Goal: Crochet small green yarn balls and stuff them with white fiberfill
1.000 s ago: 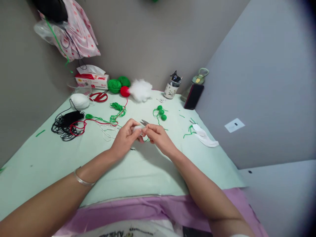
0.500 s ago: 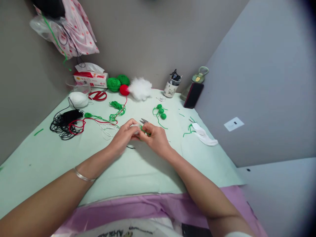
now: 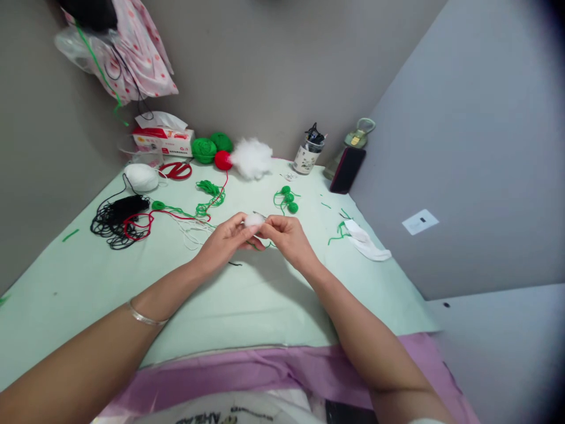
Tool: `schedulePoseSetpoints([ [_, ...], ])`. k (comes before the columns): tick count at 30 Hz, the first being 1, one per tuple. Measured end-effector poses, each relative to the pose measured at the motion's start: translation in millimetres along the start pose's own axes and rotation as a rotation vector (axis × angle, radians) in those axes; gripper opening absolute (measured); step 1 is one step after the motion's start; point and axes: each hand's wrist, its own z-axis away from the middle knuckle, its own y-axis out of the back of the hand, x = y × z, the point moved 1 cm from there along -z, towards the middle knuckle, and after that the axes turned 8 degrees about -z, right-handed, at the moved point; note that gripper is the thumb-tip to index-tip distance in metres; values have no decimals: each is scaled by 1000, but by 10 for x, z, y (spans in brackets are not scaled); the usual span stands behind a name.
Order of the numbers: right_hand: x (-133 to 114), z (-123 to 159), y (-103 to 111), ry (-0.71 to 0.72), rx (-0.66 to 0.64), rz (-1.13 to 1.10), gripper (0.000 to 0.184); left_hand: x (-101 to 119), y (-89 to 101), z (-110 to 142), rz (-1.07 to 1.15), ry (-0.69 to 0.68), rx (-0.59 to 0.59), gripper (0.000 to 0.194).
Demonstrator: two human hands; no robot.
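Note:
A small tuft of white fibre stuffing [image 3: 253, 220] sits between my two hands above the table. My left hand [image 3: 229, 237] is closed on it from the left, thumb along its near side. From the right, my right hand [image 3: 285, 235] pinches at the tuft's edge with thumb and fingertips. Green yarn [image 3: 270, 244] trails under the fingers; whatever it joins inside my left hand is mostly hidden. A metal tip [image 3: 256, 213] shows just behind the tuft. Beyond the hands lie small green crocheted balls [image 3: 288, 198] with yarn tails.
Black yarn [image 3: 121, 221], a white yarn ball [image 3: 141, 177] and red-handled scissors [image 3: 176, 171] lie left. Behind are a tissue box [image 3: 163, 141], green yarn balls [image 3: 203, 151] and a stuffing heap [image 3: 252, 158]. A pen cup [image 3: 306, 159] and phone [image 3: 348, 171] stand back right.
The white tuft now shows openly between my hands, where fingers and green yarn covered it before. My right hand has shifted slightly right, and its fingers have turned to pinch the tuft's edge.

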Motion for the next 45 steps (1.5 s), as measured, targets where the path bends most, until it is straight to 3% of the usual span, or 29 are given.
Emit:
schedulePoseSetpoints([
  [5,-9,-4,37,6,-53,30,36,-25,-1,-23,15,41,43,25],
  [8,-39,27,21,58,-99,213,33,-58,0,-54,28,59,93,25],
  [13,-77,151,-136,111,-58,428,25,-103,-4,-104,27,62,152,22],
  [18,-26,151,-206,86,-35,351,24,-131,-14,-149,-50,-13,223,16],
  [23,38,16,-140,8,-58,141,41,-113,-88,-79,-154,-129,308,15],
  [27,85,-24,-114,-33,-7,52,46,-52,-115,10,-164,-149,274,18],
  [35,49,28,-74,5,52,32,31,85,22,25,-64,-65,89,26],
  [41,-27,76,-8,64,9,162,30,57,42,2,-49,-28,78,31],
  [45,-81,139,-34,135,-36,308,28,18,-5,-16,-36,-37,158,31],
])
